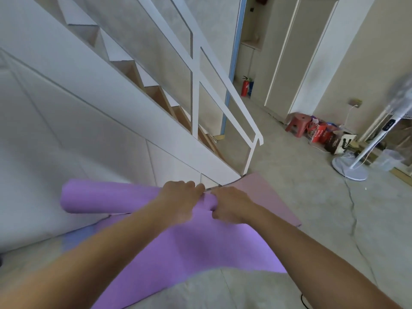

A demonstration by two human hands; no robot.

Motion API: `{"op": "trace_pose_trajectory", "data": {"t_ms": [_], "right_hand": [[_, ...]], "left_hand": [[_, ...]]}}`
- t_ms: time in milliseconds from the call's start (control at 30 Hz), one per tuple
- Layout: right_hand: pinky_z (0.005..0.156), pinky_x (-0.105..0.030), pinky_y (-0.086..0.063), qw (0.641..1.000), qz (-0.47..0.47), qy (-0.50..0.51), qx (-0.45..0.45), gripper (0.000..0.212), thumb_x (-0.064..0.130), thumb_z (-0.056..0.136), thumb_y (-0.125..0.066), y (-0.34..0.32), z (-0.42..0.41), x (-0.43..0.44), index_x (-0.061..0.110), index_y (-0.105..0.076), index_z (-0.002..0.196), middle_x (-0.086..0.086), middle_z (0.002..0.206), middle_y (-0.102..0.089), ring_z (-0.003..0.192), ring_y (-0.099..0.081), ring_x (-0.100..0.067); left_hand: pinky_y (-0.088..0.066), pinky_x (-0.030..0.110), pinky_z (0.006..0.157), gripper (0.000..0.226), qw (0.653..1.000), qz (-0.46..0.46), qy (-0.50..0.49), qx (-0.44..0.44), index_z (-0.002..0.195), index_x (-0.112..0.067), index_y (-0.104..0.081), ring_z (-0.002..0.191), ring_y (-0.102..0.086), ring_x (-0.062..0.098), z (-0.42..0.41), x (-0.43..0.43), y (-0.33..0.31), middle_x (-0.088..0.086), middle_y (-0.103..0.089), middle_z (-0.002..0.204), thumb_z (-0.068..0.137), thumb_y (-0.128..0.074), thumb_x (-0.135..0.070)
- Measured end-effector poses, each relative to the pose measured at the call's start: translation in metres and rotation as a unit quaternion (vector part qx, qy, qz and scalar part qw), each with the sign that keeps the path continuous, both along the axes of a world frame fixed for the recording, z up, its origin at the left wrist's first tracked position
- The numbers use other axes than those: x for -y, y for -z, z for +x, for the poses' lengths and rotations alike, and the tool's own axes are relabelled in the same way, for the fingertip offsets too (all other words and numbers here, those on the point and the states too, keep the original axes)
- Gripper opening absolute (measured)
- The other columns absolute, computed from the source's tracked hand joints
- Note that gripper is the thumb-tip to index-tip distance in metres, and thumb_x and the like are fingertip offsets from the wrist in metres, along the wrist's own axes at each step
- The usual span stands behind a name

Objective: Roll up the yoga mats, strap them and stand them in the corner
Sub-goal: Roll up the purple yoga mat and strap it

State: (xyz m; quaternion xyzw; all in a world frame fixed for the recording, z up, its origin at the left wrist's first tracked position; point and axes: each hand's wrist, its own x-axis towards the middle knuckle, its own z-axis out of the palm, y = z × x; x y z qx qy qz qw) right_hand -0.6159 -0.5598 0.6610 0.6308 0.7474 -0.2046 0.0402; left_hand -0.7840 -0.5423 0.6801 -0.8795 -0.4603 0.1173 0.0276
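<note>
step in hand: rolling the purple mat [200, 246]. judged part done, since a broad flat stretch runs from centre frame to the lower edge.
roll: the rolled part [100, 199] lies across mid-frame, from centre left to the hands, close by the white panel under the staircase [133, 97].
left hand: the left hand [178, 197], just left of centre, has its fingers curled over the top of the roll and holds the mat.
right hand: the right hand [231, 204], just beside the left, has its fingers curled on the same stretch of roll and holds the mat.
pink mat [267, 197]: flat on the floor [312, 219], right of centre. its near edge meets the purple mat, and how far it runs beneath cannot be told.
bluish patch [75, 239]: lower left, beside the purple mat. possibly another mat, cannot tell.
straps: none seen.
corner: which one is meant cannot be told.
surroundings: fan [350, 168] at the right edge, red stool [298, 124] with bags beside it upper right, fire extinguisher [244, 86] upper centre.
method, judged: both hands bunch at the right end of the roll and the left end runs unguided. spread the hands apart along the roll, tuck it tight with the fingers, and push forward evenly so the side edges stack flush.
risk, judged: uneven pressure would cone the roll or leave it slack, and a slack roll straps badly and stands poorly. the panel sits close ahead, so room to advance looks short. drawing the mat back toward the lower frame may help.
</note>
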Motion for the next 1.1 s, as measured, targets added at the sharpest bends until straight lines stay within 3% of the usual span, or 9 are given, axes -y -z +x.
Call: {"op": "trace_pose_trajectory", "data": {"t_ms": [67, 133, 300, 433, 567, 733, 900, 1100], "right_hand": [[0.067, -0.035, -0.047, 0.998, -0.044, -0.019, -0.027, 0.016, 0.020, 0.075, -0.065, 0.000, 0.003, -0.003, 0.022, -0.054, 0.088, -0.002, 0.093, -0.066, 0.088, -0.063, -0.027], [0.065, -0.033, -0.044, 0.998, -0.037, -0.038, -0.026, 0.022, 0.026, 0.076, -0.068, -0.001, 0.003, -0.002, 0.028, -0.051, 0.089, 0.002, 0.095, -0.065, 0.089, -0.061, -0.024], [0.075, -0.036, -0.037, 0.976, 0.191, -0.068, 0.084, 0.060, 0.044, 0.077, -0.074, 0.015, -0.003, 0.011, 0.021, -0.048, 0.125, -0.001, 0.112, -0.055, 0.101, -0.056, -0.027], [0.067, -0.035, -0.036, 0.970, 0.228, -0.067, 0.054, 0.037, 0.028, 0.081, -0.067, 0.017, -0.002, 0.014, 0.014, -0.051, 0.111, -0.005, 0.097, -0.060, 0.089, -0.060, -0.029], [0.062, -0.031, -0.035, 0.981, 0.185, -0.044, 0.022, 0.034, 0.030, 0.079, -0.065, 0.005, 0.009, 0.007, 0.017, -0.051, 0.106, -0.001, 0.090, -0.062, 0.075, -0.054, -0.027], [0.062, -0.032, -0.036, 0.984, 0.172, -0.034, 0.024, 0.038, 0.035, 0.079, -0.066, 0.004, 0.009, 0.003, 0.016, -0.048, 0.107, 0.002, 0.085, -0.056, 0.074, -0.051, -0.025], [0.061, -0.031, -0.035, 0.984, 0.169, -0.038, 0.044, 0.037, 0.034, 0.078, -0.066, 0.003, -0.011, -0.001, 0.017, -0.048, 0.106, 0.001, 0.087, -0.058, 0.073, -0.051, -0.025], [0.063, -0.032, -0.036, 0.985, 0.164, -0.010, 0.048, 0.035, 0.033, 0.079, -0.064, -0.005, -0.027, -0.008, 0.019, -0.047, 0.107, 0.003, 0.088, -0.057, 0.075, -0.051, -0.024]], "left_hand": [[-0.035, 0.032, 0.063, 0.030, 0.999, 0.034, -0.003, -0.004, 0.114, -0.018, -0.045, 0.085, -0.060, 0.027, 0.002, 0.003, 0.007, 0.000, -0.055, 0.092, 0.087, -0.057, -0.024], [-0.036, 0.031, 0.062, 0.021, 0.999, -0.001, -0.035, 0.006, 0.104, -0.019, -0.047, 0.076, -0.052, 0.025, 0.001, 0.002, 0.007, -0.005, -0.046, 0.078, 0.085, -0.057, -0.022], [-0.045, 0.027, 0.060, 0.025, 0.968, -0.179, -0.153, 0.086, 0.090, -0.022, -0.059, 0.077, -0.062, 0.019, -0.006, -0.010, 0.003, -0.006, -0.061, 0.083, 0.068, -0.069, -0.026], [-0.054, 0.032, 0.067, 0.034, 0.949, -0.259, -0.147, 0.106, 0.093, -0.020, -0.068, 0.081, -0.069, 0.021, -0.005, -0.012, -0.007, -0.002, -0.071, 0.087, 0.063, -0.080, -0.031], [-0.045, 0.029, 0.066, 0.029, 0.987, -0.124, -0.081, 0.056, 0.087, -0.027, -0.050, 0.081, -0.060, 0.018, 0.003, -0.008, -0.014, -0.009, -0.058, 0.083, 0.071, -0.072, -0.036], [-0.035, 0.029, 0.060, 0.045, 0.994, 0.107, -0.004, -0.018, 0.118, -0.023, -0.045, 0.092, -0.059, 0.019, 0.002, -0.003, 0.004, -0.006, -0.056, 0.102, 0.081, -0.064, -0.039], [-0.037, 0.030, 0.062, 0.043, 0.995, 0.101, 0.008, -0.015, 0.118, -0.022, -0.044, 0.093, -0.061, 0.020, -0.020, -0.014, 0.011, -0.006, -0.054, 0.102, 0.084, -0.060, -0.042], [-0.035, 0.029, 0.059, 0.026, 0.997, 0.073, 0.031, 0.011, 0.097, -0.022, -0.037, 0.072, -0.054, 0.022, -0.036, -0.029, -0.002, -0.007, -0.051, 0.083, 0.081, -0.055, -0.033]]}}
